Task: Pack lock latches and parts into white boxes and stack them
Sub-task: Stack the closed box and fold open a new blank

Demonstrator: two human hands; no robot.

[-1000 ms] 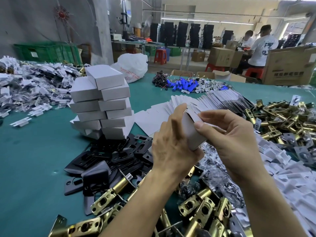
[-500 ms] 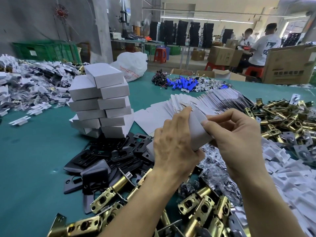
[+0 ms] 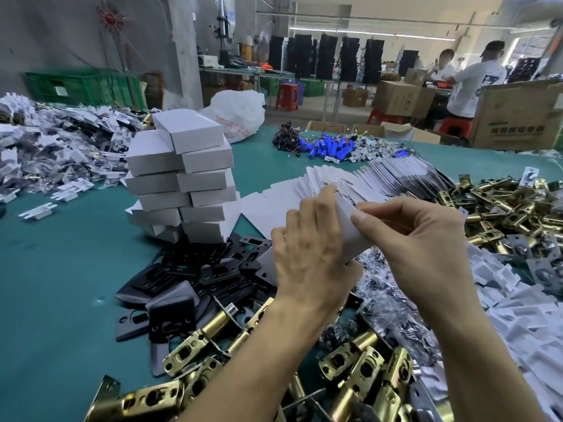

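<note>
White cardboard box [image 3: 350, 231] is held above the brass latches [image 3: 362, 363] on the counter [image 3: 61, 284], left hand [image 3: 310, 257] gripping its near side while right hand [image 3: 423, 239] pinches its upper edge, apparently folding it for the stack of boxes [image 3: 182, 178] nearby.

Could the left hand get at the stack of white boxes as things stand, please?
Probably, once freed: the left hand and right hand both grip a white box, but only low black plates lie between it and the stack.

A grey wall [image 3: 45, 35], green crates [image 3: 82, 86], red stools [image 3: 286, 97] and cardboard cartons [image 3: 396, 97] stand beyond the teal table [image 3: 61, 284].
</note>
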